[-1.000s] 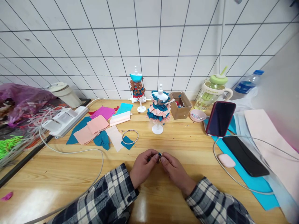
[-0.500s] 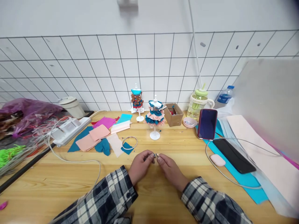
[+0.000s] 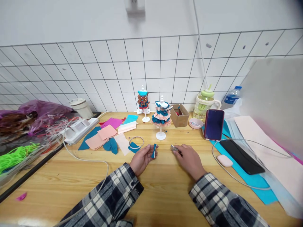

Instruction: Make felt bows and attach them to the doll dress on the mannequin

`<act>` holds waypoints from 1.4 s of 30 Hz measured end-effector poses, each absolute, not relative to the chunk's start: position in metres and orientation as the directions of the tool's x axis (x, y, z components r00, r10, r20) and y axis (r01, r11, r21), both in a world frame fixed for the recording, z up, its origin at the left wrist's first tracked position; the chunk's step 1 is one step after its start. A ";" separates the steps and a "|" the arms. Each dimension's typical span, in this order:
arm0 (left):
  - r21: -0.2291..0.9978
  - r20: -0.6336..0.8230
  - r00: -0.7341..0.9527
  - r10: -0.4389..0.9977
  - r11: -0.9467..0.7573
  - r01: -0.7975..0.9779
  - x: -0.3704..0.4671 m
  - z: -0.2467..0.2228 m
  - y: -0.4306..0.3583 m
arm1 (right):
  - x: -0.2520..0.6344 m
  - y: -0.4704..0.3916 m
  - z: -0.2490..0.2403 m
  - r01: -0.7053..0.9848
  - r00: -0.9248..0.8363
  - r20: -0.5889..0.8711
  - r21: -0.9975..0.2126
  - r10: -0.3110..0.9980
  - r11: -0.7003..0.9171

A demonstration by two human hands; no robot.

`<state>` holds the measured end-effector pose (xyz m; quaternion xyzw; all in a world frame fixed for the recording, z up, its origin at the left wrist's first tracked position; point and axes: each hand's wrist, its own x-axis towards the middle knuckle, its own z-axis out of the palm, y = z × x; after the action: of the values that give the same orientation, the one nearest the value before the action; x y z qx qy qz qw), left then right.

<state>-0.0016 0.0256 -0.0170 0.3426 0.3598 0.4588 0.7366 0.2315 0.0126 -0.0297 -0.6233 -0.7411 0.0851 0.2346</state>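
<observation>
Between the fingers of my left hand [image 3: 142,160] is a small blue bow [image 3: 154,151] with a pale middle, held upright. My right hand [image 3: 190,160] is closed around a small metal tool [image 3: 174,148], apart from the bow and to its right; the tool's exact kind is unclear. Behind my hands stands a white mini dress form [image 3: 161,136] wearing a ruffled blue and pink paper dress [image 3: 161,117]. A second small form [image 3: 143,98], in turquoise, brown and red, stands farther back.
Colored crepe pieces [image 3: 106,132] and a ring [image 3: 143,142] lie left. A cardboard box [image 3: 181,120], a pink dish [image 3: 195,123], an upright phone [image 3: 214,124], a black phone [image 3: 241,157] and a looping cable are right. A power strip [image 3: 82,130] sits far left.
My hands have moved apart. The bow now shows in my left hand, and the metal tool has come into sight in my right hand. The camera view has shifted slightly.
</observation>
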 end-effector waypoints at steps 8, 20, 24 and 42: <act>0.970 -0.152 0.357 0.922 0.207 -0.123 0.003 -0.020 0.023 | 0.196 0.014 -0.009 0.708 -0.100 0.425 -0.605 0.900 0.364; 0.958 -0.014 0.338 0.941 -0.084 0.274 0.004 -0.017 0.019 | 0.183 0.011 -0.025 0.349 -0.076 0.127 -0.926 0.989 0.146; 0.845 0.103 0.321 0.942 -0.252 0.471 0.000 -0.008 0.020 | 0.190 0.015 -0.021 0.319 -0.116 0.125 -0.935 0.985 0.156; 0.414 0.150 0.363 0.920 -0.392 0.822 -0.007 -0.005 0.021 | 0.260 0.046 -0.035 0.887 -0.095 0.198 -0.428 0.976 0.173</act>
<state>-0.0067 0.0211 -0.0055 0.8144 0.5345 0.1810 0.1354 0.2598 0.0459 -0.0347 -0.6352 -0.7331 0.1001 0.2217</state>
